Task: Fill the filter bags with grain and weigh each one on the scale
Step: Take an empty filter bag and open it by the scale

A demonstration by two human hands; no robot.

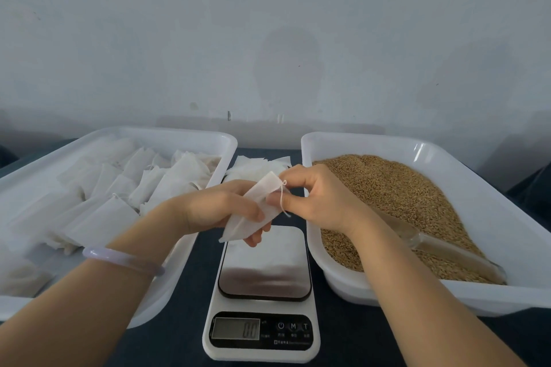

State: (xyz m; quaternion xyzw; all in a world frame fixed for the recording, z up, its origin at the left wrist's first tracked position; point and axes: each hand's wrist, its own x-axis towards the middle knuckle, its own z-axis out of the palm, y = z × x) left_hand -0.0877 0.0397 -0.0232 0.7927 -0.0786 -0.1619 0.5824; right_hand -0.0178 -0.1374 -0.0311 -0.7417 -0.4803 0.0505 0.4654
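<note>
Head view: a white filter bag [256,211] is being held in the air over the far edge of the scale [262,292], tilted, w/ its top end up & to the right, not touching the pan. The left hand [220,208] is cradling it from below, its grip curled round the bag's body, thumb on top. The right hand [316,199] is working at the top end, grip pinching the bag there btwn thumb & forefinger; the thin white string [282,199] is looping over that corner & dangling down. Can't tell if there's grain inside.

The scale is sitting on the dark counter [357,337] btwn two white trays, steel pan [265,265] bare, display [235,328] showing approx 0.0. The left tray [167,135] is holding a heap of white bags [119,185]. The right tray [387,140] is holding a mound of brown grain [402,188], w/ a clear scoop [447,250] lying in it near the front. A few flat bags [256,165] are lying on the counter behind the scale. A pale bangle [122,259] is sitting on the left wrist.
</note>
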